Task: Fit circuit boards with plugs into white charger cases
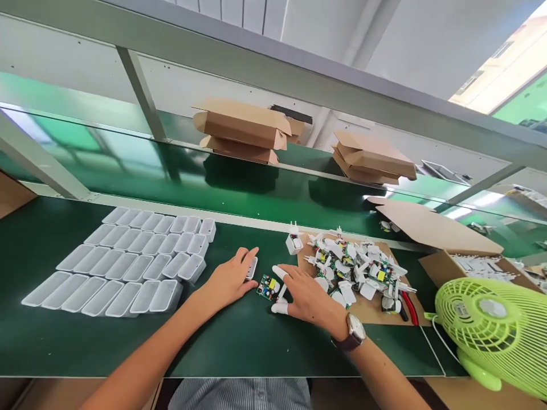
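My left hand (231, 279) lies on the green bench with its fingers curled round a white plastic shell (252, 267). My right hand (305, 296), with white finger cots on thumb and forefinger and a watch on the wrist, pinches a small green circuit board (268, 287) just right of the shell. Rows of empty white shells (128, 262) lie to the left. A pile of circuit boards with plug parts (359, 273) sits on a cardboard sheet (371, 310) to the right. One white plug piece (294, 242) stands upright beyond my hands.
A green table fan (491, 330) stands at the front right. An open cardboard box (470, 267) with white parts sits behind it. Folded cartons (243, 131) (371, 159) lie on the conveyor shelf at the back. Metal frame posts (141, 91) rise on the left.
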`<state>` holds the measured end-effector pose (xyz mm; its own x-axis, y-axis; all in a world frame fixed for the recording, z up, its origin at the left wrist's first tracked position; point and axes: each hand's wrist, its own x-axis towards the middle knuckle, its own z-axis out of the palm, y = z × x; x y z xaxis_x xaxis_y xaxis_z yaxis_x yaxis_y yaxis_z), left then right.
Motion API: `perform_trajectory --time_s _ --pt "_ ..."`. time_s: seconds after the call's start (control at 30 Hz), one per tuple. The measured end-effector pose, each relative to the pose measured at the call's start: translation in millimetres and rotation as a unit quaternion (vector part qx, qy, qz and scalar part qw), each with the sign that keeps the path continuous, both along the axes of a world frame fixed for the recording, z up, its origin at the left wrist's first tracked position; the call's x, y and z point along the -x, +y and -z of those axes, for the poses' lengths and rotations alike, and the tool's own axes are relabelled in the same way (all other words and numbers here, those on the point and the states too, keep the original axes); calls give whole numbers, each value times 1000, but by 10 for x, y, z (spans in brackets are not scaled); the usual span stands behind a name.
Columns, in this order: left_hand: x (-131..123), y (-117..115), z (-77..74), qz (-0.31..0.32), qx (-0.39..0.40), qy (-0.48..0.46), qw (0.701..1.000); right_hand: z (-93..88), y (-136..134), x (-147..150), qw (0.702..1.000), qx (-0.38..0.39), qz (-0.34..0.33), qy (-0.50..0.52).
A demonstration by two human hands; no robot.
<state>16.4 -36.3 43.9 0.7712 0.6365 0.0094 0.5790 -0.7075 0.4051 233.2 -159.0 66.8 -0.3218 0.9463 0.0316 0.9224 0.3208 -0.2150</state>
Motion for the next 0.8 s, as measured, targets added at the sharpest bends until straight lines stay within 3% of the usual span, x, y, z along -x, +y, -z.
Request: perform_trajectory --time_s 0.13,0.33,0.5,0.67,0.8 --pt "-71 14 27 -27 46 -26 998 125 69 72 999 40 -16 11" --pt "-1 -24 191 -71 148 -151 975 330 13 15 993 -43 14 111" --pt "29 0 237 -79 184 -232 952 356 -56 -8 987 -71 15 143" --pt "23 16 236 -42 188 -218 957 326 -37 19 984 -82 30 156" --pt "6 -8 259 -60 195 -184 961 329 -28 -31 973 -111 54 195"
